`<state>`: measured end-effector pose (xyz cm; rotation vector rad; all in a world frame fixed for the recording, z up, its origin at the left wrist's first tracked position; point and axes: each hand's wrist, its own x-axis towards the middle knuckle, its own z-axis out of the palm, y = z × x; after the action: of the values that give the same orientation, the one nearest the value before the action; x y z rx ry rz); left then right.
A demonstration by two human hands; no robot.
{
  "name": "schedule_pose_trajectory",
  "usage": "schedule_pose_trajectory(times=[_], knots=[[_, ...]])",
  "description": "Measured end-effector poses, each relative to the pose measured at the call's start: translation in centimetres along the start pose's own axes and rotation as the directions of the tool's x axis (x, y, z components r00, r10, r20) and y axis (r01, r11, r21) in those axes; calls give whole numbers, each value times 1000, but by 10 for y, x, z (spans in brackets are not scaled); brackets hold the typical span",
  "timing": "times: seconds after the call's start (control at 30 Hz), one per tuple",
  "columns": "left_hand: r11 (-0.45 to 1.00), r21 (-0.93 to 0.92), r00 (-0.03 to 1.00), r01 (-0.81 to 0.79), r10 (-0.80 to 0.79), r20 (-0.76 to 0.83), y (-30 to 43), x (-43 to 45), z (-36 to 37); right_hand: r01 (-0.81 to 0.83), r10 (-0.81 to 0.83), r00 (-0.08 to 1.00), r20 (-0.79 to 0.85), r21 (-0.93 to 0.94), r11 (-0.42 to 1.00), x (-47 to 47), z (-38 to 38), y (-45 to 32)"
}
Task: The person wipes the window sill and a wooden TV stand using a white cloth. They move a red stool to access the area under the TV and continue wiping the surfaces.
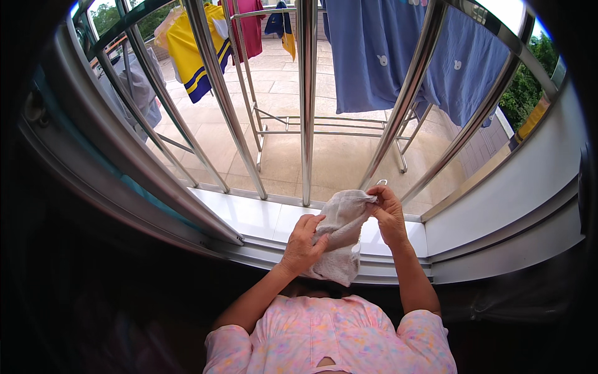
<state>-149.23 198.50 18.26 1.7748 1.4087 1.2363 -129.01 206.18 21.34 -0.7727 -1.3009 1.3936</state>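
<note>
A whitish cloth [343, 238] hangs in folds over the window sill [252, 217], held up between both hands. My right hand [388, 215] pinches its upper right corner between thumb and fingers. A small white loop or clip [382, 182] sticks up just beyond those fingers; how it joins the cloth is hidden. My left hand [304, 243] grips the cloth's left edge, thumb in front and fingers behind the fold. The cloth's lower end dangles in front of the sliding-window track [275, 254].
Upright metal window bars [306, 140] stand just past the sill. Outside, a metal drying rack [322, 132] stands on a tiled floor [280, 182]. Blue bedding-like fabric [373, 61] and a yellow garment [191, 51] hang there. A sliding window frame [140, 154] lies at left.
</note>
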Motion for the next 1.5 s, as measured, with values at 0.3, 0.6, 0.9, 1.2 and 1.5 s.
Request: schedule_pose_trajectory(times=[0.3,0.6,0.9,1.2,1.5], knots=[[991,17,985,-133,134,-105,2,9,26,214,-241,968,72,271,939,31,-28,-36],[985,-170,991,-31,8,-132,27,16,-10,-34,75,958,276,-151,988,21,23,2],[829,-511,955,229,-294,-49,2,9,-21,383,-181,896,405,-500,777,15,69,16],[767,-560,940,313,-333,69,-37,-44,-42,450,95,548,831,-389,804,22,86,46],[993,-4,968,118,-116,-221,-39,-66,-45,5,362,622,694,-465,885,-4,98,85]])
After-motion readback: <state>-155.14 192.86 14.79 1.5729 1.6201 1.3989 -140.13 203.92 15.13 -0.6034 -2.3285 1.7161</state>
